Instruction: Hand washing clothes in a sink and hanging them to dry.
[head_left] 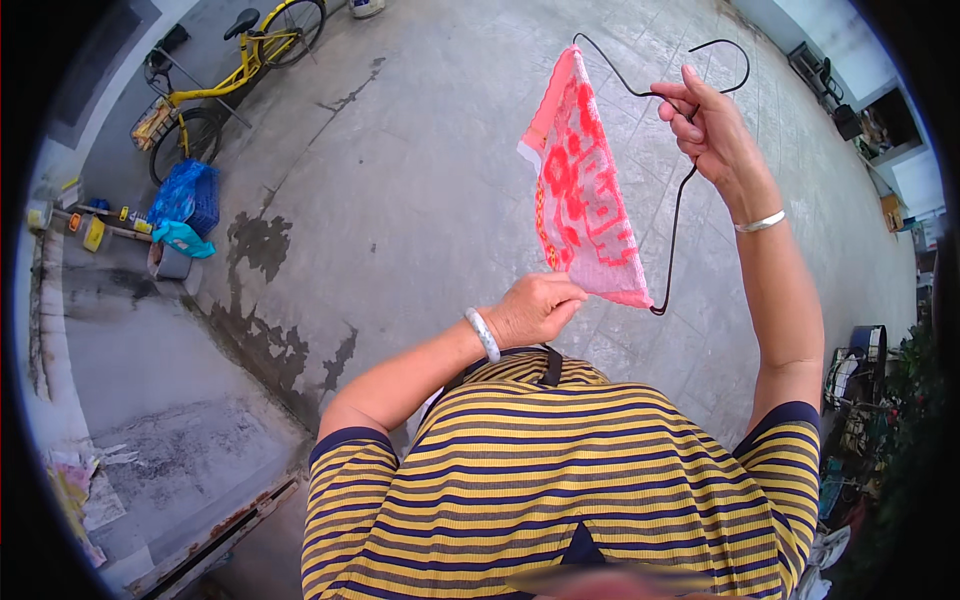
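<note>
A pink and white towel (590,185) with red markings hangs over the long bar of a black wire clothes hanger (680,225). My right hand (708,130) is closed around the hanger's neck, with the hook curving out beyond my fingers. Down at the towel's near corner, my left hand (540,308) pinches its edge between thumb and fingers. The hanger is turned sideways, so its bar runs along the towel's upper right side. One bent end pokes out just past the towel's near corner.
A yellow bicycle (225,85) leans by the wall at the far left. Closer stand a blue crate with blue plastic (187,200) and a grey bin (168,262). A concrete ledge (180,400) lies at left. Plants (895,400) and a rack line the right side.
</note>
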